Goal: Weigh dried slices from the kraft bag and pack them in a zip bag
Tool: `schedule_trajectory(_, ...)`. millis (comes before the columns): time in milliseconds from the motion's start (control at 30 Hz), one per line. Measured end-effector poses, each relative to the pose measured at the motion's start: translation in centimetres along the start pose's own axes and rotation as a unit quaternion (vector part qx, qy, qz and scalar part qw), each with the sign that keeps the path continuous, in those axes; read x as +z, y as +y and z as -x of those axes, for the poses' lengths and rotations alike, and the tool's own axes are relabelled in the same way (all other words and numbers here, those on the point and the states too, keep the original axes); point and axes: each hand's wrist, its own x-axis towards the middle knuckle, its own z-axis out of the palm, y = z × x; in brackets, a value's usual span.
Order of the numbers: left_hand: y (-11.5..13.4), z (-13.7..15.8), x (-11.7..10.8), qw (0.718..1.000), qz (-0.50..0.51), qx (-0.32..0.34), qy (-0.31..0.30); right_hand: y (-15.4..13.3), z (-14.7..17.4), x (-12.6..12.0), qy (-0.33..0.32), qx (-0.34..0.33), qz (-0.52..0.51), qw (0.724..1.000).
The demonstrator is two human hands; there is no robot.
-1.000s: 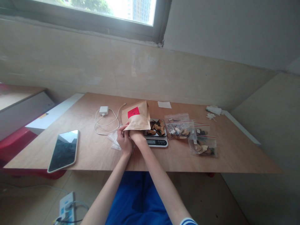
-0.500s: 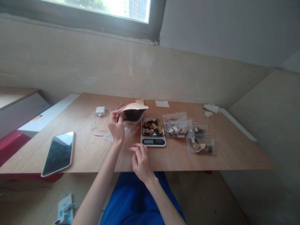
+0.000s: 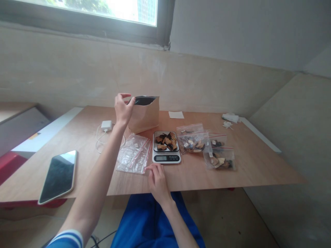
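The brown paper bag [image 3: 144,116] is near the back of the table [image 3: 193,179], mouth up and open, with a dark inside. Its top left corner is right at the thumb and fingers of the left hand [image 3: 124,107]. The scale [image 3: 166,158] sits in front of the bag and a bit to the right, with dry brown bits [image 3: 167,142] on its plate. Small marks show on the scale's dark strip, but they are too tiny to read. Little white tags on the clear bags are too small to read as well. The left fingers are partly spread, with the thumb over the bag's rim; I cannot tell if they pinch it. The right hand [image 3: 158,182] is loosely bent and holds nothing I can see. Its fingertips are near the scale's front edge and by the corner of the flat clear bags [image 3: 134,155]. To the right of the scale, 4 filled clear bags [image 3: 193,144] lie close together.
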Motion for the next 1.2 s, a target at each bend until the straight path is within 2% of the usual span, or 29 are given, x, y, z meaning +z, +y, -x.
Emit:
schedule_trajectory(100,-0.5,0.4,-0.5,0.999,-0.014,0.033,0.03,0.1,0.0,0.1,0.0,0.001,0.01,1.0)
schedule_trajectory(200,-1.3,3.1,-1.6,0.989,-0.036,0.118,0.085,0.1,0.0,0.2,-0.003,0.001,0.028,1.0)
schedule_trajectory(267,-2.0,6.1,-2.4,0.991,-0.036,0.111,0.061,0.0,0.0,0.2,-0.003,0.001,0.039,0.999)
schedule_trajectory(367,-3.5,11.0,-3.2,0.998,-0.034,0.041,-0.026,0.0,0.1,0.3,-0.007,-0.003,0.041,0.999)
schedule_trajectory(467,-4.7,13.7,-3.0,0.998,-0.037,0.041,-0.028,0.2,-0.1,0.4,0.037,-0.002,0.009,0.999)
schedule_trajectory(600,-5.0,13.1,-1.7,0.992,-0.078,0.096,-0.029,0.3,-1.3,0.6,0.139,0.031,-0.035,0.989)
schedule_trajectory(733,-5.6,12.4,-1.3,0.992,-0.019,0.107,-0.06,-0.5,-3.5,0.2,0.121,0.009,-0.069,0.99)
schedule_trajectory(800,-6.3,12.7,-1.4,0.987,-0.005,0.116,-0.111,-1.0,-4.7,-0.3,0.11,-0.011,-0.071,0.991)
schedule_trajectory(900,-7.5,12.9,-1.4,0.969,-0.042,0.128,-0.207,-1.6,-6.3,-0.9,0.093,-0.043,-0.058,0.993)
schedule_trajectory(967,-8.1,12.4,-0.9,0.963,-0.057,0.128,-0.23,-1.9,-7.2,-1.2,0.079,-0.06,-0.052,0.994)
schedule_trajectory(1100,-8.4,10.2,0.5,0.975,-0.015,0.13,-0.179,-2.6,-8.0,-1.6,0.046,-0.099,-0.047,0.993)
schedule_trajectory(1200,-8.7,8.2,1.3,0.985,0.015,0.095,-0.146,-2.6,-7.4,-1.4,0.028,-0.088,-0.046,0.995)
